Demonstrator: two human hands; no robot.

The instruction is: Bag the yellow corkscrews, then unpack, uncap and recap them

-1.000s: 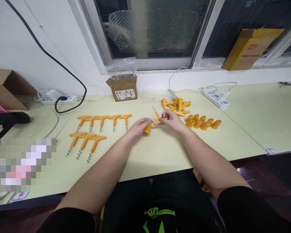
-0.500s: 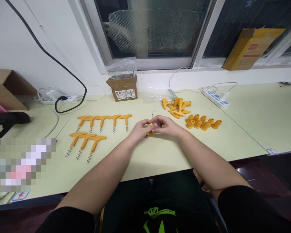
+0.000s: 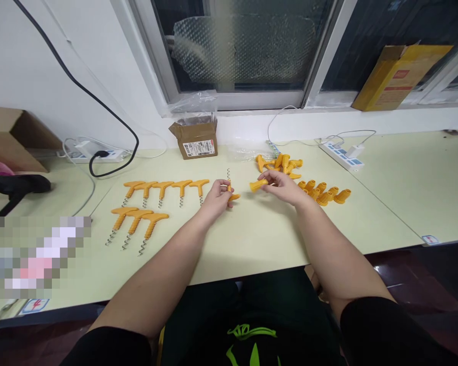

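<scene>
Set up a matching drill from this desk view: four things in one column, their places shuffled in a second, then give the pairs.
Things:
1. corkscrew with bare spiral
2. loose yellow cap
3. small brown box
4. yellow carton

Places:
A. leaning on the window sill
B. in the right hand
C. against the wall at the back of the table
D. in the left hand

Pairs: 1-D, 2-B, 3-C, 4-A
</scene>
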